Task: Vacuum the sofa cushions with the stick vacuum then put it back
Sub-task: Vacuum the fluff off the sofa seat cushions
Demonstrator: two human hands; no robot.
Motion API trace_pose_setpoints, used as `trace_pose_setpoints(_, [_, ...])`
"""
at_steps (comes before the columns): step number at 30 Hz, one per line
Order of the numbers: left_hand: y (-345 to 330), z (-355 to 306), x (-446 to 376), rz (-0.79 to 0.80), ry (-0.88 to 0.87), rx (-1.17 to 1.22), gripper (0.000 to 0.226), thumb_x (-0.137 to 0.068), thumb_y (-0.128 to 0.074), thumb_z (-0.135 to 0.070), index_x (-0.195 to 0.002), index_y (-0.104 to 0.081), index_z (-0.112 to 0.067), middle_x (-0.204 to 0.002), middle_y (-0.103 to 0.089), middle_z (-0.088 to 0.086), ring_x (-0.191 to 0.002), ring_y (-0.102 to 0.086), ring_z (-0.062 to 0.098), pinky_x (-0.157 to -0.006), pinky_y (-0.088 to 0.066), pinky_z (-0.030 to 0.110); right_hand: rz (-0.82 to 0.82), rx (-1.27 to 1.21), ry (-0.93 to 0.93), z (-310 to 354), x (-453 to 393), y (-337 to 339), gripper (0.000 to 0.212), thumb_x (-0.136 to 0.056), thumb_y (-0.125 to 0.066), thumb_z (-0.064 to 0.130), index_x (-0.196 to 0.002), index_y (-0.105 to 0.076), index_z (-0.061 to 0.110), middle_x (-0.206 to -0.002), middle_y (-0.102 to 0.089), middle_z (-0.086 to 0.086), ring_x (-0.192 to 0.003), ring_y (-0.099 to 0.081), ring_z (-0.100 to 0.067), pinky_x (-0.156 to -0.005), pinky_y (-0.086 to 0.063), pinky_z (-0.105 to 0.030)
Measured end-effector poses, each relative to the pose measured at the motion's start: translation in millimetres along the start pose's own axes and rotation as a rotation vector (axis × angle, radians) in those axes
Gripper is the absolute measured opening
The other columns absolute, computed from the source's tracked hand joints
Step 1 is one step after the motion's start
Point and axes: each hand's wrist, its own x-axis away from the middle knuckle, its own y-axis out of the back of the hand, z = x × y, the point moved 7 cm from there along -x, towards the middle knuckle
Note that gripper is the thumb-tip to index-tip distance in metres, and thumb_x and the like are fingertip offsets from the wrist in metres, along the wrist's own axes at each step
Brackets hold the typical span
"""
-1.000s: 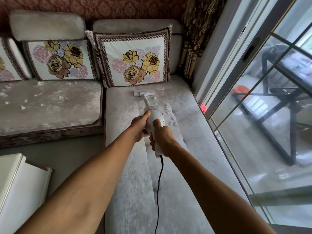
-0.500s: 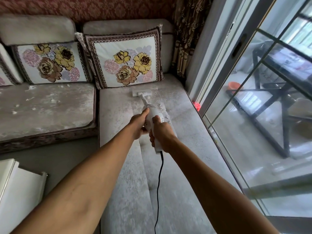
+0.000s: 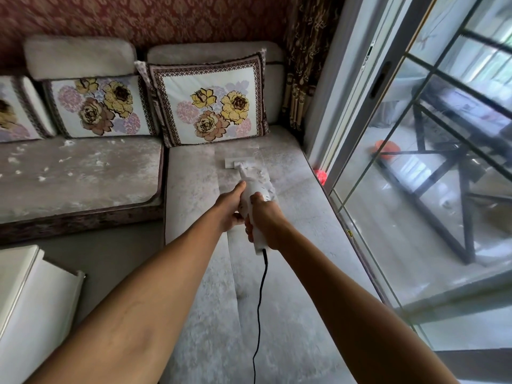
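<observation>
**Stick vacuum on chaise cushion, gripped in both hands**

Stick vacuum point(image 3: 253, 200): white body, held at mid-frame over the long grey seat cushion point(image 3: 299, 217) of the sofa's chaise section. Right hand point(image 3: 264, 217) wraps the rear handle, fingers curled round it, thumb on top. Left hand point(image 3: 230, 207) grips the body from the left side, thumb extended forward along the casing, fingers curled beneath. Both forearms reach out from the bottom of the frame.

Nozzle head point(image 3: 239, 163): flat, white, lying on the cushion surface, just in front of the floral pillow point(image 3: 210, 102) that leans upright against the backrest.

Power cord point(image 3: 260, 309): black, leaves the handle's rear end and trails down the cushion toward the lower edge.

Second seat cushion point(image 3: 77, 173): to the left, scattered with white flecks of debris; another floral pillow point(image 3: 97, 106) stands behind it.

Surroundings: patterned red wall behind the sofa; dark curtain point(image 3: 302, 79) at the corner; glass sliding door point(image 3: 415, 162) along the right side; white furniture panel point(image 3: 30, 300) at lower left.
</observation>
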Motion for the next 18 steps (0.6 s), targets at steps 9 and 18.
trace_pose_setpoints(9, [-22.7, 36.5, 56.9, -0.011, -0.011, -0.014, 0.048, -0.096, -0.055, -0.051, -0.115, -0.063, -0.008, -0.098, -0.067, 0.012, -0.085, -0.063, 0.024, -0.062, -0.051, 0.034, 0.066, -0.015, -0.015, -34.4, 48.3, 27.8, 0.055, -0.101, -0.033, 0.046, -0.096, -0.056, -0.003, -0.056, -0.051, -0.012, -0.038, -0.047, -0.021, -0.042, -0.042, -0.023])
trace_pose_setpoints(18, [-37.6, 80.1, 100.7, -0.011, -0.008, -0.030, 0.053, -0.096, -0.054, -0.053, -0.119, -0.062, -0.006, -0.107, -0.068, 0.015, -0.092, -0.064, 0.027, -0.068, -0.054, 0.036, 0.066, 0.000, -0.045, -73.9, 93.3, 52.9, 0.053, -0.102, -0.033, 0.045, -0.096, -0.057, -0.003, -0.054, -0.050, -0.011, -0.038, -0.046, -0.019, -0.040, -0.040, -0.020])
